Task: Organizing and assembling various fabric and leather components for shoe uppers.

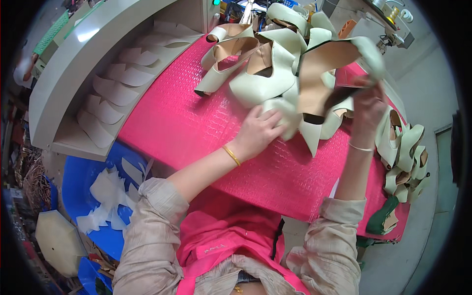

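A heap of pale mint shoe uppers with tan linings lies on the pink table. My left hand has its fingers bent over a pale, motion-blurred upper at the heap's near side. To the right, my right hand is closed, blurred by movement, at the edge of a large upper whose tan inside faces me. A dark blurred part sticks out leftward from its fingers; I cannot make out its exact shape.
A white curved machine holds a row of white pieces at left. Below stands a blue bin with white scraps. More uppers and dark green pieces lie along the pink table's right edge.
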### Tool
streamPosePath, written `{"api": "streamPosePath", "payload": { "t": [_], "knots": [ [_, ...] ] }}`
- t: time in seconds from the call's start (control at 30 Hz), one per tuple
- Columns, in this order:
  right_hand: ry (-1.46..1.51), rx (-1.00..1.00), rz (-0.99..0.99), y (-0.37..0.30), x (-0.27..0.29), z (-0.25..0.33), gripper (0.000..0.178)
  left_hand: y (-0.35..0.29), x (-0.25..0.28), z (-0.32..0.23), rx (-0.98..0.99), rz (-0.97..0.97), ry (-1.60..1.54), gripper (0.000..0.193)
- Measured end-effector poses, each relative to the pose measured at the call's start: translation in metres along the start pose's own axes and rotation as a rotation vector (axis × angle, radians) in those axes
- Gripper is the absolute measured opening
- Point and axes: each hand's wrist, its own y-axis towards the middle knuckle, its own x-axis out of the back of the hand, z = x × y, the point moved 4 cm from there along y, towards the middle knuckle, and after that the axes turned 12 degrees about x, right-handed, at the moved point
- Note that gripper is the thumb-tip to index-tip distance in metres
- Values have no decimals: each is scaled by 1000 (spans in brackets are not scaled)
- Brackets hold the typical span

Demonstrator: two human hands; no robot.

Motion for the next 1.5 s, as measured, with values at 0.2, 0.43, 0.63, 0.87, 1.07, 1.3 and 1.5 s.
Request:
{"api": "streamPosePath", "payload": {
  "t": [0.2,0.43,0.63,0.87,1.07,1.3,1.5],
  "knots": [
    [39,5,318,-25,3,133,29,-30,21,15,-43,76,34,35],
    [-544,-395,446,-130,4,113,28,-18,15,-72,745,1033,-1865,83],
    [-869,-631,1792,-255,-101,61,16,-21,-52,-74,763,986,-1765,65],
    [-778,-402,446,-242,-47,141,78,-35,4,-108,291,1289,-1212,32],
    [-601,-638,217,-286,-4,113,71,-51,36,-147,300,1111,-1264,30],
    [-1401,-659,232,-236,40,116,53,-44,-30,-67,545,582,-547,43],
    [-1873,-263,224,-246,172,184,31,-41,-4,-117,82,-173,22,38]
  ]
}}
